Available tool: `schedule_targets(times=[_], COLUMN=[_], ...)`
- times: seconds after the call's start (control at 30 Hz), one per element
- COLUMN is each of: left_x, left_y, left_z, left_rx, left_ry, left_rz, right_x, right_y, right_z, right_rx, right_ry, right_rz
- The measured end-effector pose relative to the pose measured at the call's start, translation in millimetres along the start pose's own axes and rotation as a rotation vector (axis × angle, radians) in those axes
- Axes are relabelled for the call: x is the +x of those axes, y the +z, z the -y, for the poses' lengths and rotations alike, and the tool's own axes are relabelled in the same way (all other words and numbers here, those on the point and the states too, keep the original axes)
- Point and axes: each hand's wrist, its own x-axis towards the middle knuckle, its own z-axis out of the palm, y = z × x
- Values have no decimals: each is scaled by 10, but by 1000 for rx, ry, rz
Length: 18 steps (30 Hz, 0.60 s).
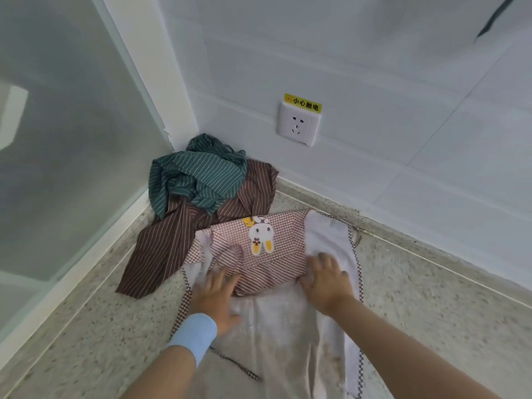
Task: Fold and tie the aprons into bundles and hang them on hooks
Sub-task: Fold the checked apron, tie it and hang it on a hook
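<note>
A checked red-and-white apron (276, 321) with a rabbit patch lies on the speckled counter (431, 306), its white underside up and its patterned top part folded down over it. My left hand (216, 295), with a blue wristband, presses flat on the fold's left side. My right hand (325, 280) presses flat on the fold's right edge. A thin checked strap (239, 367) trails out near my left forearm. In the corner behind lie a crumpled brown striped apron (164, 240) and a green striped apron (198, 174) on top of it.
White tiled wall (374, 67) behind, with a socket (298, 126) under a yellow warning label. A frosted glass panel (57, 154) with a white frame closes the left side. A dark strip (492, 18) hangs at the top right.
</note>
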Motion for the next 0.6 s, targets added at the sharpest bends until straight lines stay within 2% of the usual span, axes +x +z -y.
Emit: schedule_targets(times=[0.1, 0.17, 0.23, 0.3, 0.33, 0.37, 0.43, 0.5, 0.53, 0.6], left_x=[51, 37, -53, -155, -215, -278, -375, -398, -387, -377], left_y=[-110, -195, -207, -137, -82, -11, 164, 303, 329, 331], left_z=[224, 238, 109, -93, -216, -328, -518, -579, -580, -578], left_rx=[53, 39, -34, -123, -141, -138, -111, -65, -53, -66], left_ry=[-187, -237, -181, -6, 103, 206, 312, 273, 250, 237], left_rz=[14, -48, -270, -538, -604, -585, -368, -119, -44, -6], right_x=[33, 29, -79, -291, -426, -561, -773, -800, -743, -616], right_y=[31, -26, -67, 8, 82, 174, 338, 383, 380, 288], right_z=[-6, -7, 0, -4, -14, -21, -66, -181, -277, -469], right_rx=[15, -25, -78, -116, -120, -109, -86, -125, -164, -282], right_ry=[-146, -133, -48, 50, 71, 65, 7, -36, -39, -1], right_rz=[126, 71, -46, -113, -104, -72, -5, 54, 86, 148])
